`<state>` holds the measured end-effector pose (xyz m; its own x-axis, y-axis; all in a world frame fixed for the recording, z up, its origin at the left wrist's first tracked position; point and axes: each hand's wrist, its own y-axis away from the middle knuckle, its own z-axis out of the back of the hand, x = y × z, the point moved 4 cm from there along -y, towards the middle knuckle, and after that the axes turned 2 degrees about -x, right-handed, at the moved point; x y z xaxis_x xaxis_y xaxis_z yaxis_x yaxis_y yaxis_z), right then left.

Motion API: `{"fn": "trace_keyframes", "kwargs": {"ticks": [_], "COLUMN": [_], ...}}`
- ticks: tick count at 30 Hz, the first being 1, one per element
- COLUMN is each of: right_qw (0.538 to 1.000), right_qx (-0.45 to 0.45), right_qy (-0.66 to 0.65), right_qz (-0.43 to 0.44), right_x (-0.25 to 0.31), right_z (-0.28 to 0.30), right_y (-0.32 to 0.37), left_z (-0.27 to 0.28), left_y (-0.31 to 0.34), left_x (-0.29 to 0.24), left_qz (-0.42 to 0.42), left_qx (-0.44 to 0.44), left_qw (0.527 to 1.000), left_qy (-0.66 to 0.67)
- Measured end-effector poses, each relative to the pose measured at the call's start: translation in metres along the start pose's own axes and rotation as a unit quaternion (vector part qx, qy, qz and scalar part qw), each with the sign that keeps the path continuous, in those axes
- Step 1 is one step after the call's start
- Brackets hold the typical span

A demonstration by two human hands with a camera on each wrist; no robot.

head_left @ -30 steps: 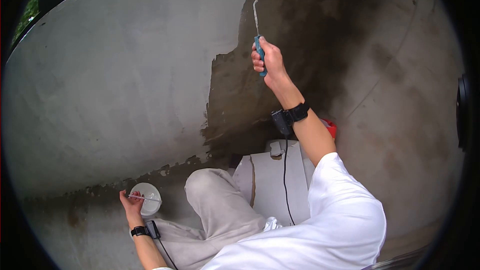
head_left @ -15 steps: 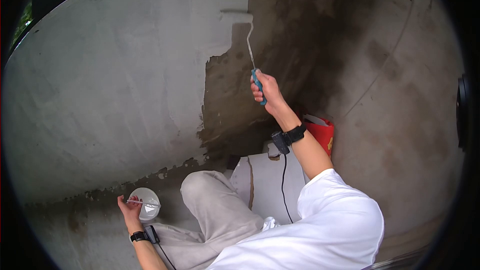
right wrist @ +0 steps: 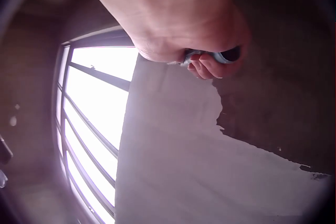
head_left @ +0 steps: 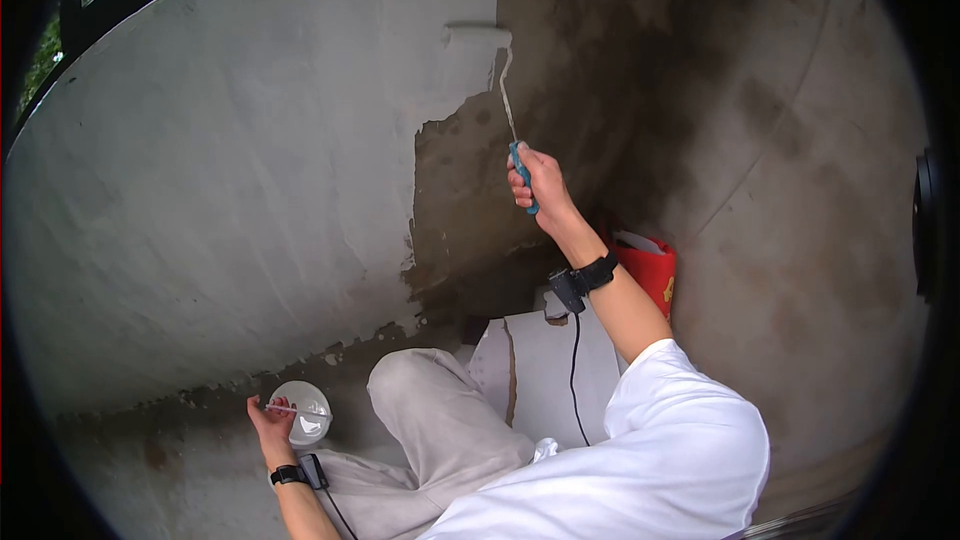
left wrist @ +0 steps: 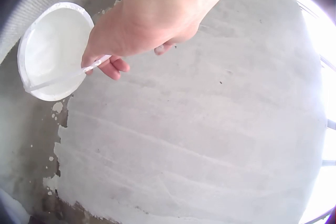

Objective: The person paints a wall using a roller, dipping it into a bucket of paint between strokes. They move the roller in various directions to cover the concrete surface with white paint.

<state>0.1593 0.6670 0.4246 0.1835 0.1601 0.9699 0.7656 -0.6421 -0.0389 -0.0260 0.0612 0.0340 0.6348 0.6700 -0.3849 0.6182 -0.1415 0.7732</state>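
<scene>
My right hand (head_left: 543,188) grips the blue handle of a paint roller (head_left: 524,162) in the head view. Its white sleeve (head_left: 478,37) lies against the upper wall, at the edge between the pale coated area (head_left: 270,160) and the dark bare part (head_left: 465,175). In the right wrist view, the fingers (right wrist: 202,67) curl round that handle; the sleeve is hidden there. Low at the left, my left hand (head_left: 272,427) holds the thin handle (left wrist: 63,78) of a white bucket (left wrist: 21,58) with whitish liquid inside. The handle crosses over the bucket's mouth to the fingers.
Beside the bent knee (head_left: 420,380) lies a white board (head_left: 560,370) with a torn brown edge. Behind the right forearm sits a red bag (head_left: 648,268). A cable (head_left: 575,370) hangs from the right wrist camera. A barred window (right wrist: 94,113) borders the coated wall.
The right hand has brought the roller down the wall from near the top edge, then slightly right. The red bag has come more into view. The left hand still holds the bucket's handle.
</scene>
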Motion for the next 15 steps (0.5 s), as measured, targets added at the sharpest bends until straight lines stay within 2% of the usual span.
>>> {"fn": "trace_keyframes", "kwargs": {"ticks": [8, 15], "right_qw": [0.997, 0.994], "right_qx": [0.037, 0.041], "right_qy": [-0.007, -0.011], "right_qz": [0.072, 0.097], "right_x": [0.095, 0.092], "right_z": [-0.019, -0.026], "right_y": [-0.032, -0.034], "left_z": [0.000, -0.002], "left_y": [0.001, 0.003], "left_x": [0.000, 0.001], "left_qz": [-0.006, -0.002], "left_qx": [0.009, 0.000], "left_qw": [1.000, 1.000], "left_qy": [-0.001, -0.010]}}
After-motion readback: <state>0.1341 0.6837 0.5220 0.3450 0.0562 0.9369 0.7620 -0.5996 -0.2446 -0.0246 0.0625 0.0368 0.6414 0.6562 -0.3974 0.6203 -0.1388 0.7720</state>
